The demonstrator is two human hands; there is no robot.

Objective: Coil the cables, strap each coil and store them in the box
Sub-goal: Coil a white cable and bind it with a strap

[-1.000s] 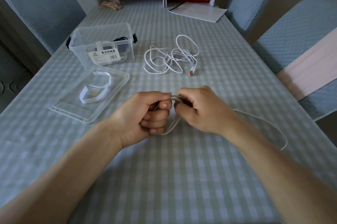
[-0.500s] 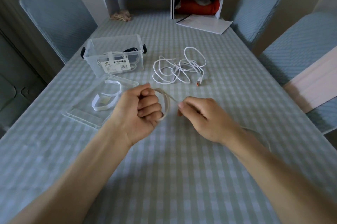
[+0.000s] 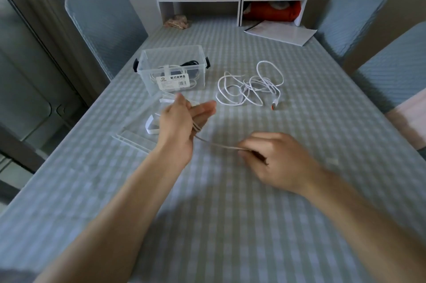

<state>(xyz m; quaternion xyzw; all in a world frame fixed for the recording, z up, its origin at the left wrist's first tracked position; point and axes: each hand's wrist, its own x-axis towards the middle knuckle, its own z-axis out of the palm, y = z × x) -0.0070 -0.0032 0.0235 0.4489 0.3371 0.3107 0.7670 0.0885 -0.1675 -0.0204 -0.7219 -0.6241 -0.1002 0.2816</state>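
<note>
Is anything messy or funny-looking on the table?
Yes. The white cable right of the clear box lies in a loose tangle, not coiled yet. The box's lid lies off on the table. Nothing looks spilled or broken.

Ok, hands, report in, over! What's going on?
Left hand open, cable looped round its fingers. Right hand pinching the cable's run. Second cable loose beside the box. Nothing in the way.

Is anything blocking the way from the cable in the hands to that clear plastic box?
Nothing visible does. The thin white cable stretches between both hands, and the clear plastic box stands open-topped beyond the left hand, its lid off.
</note>
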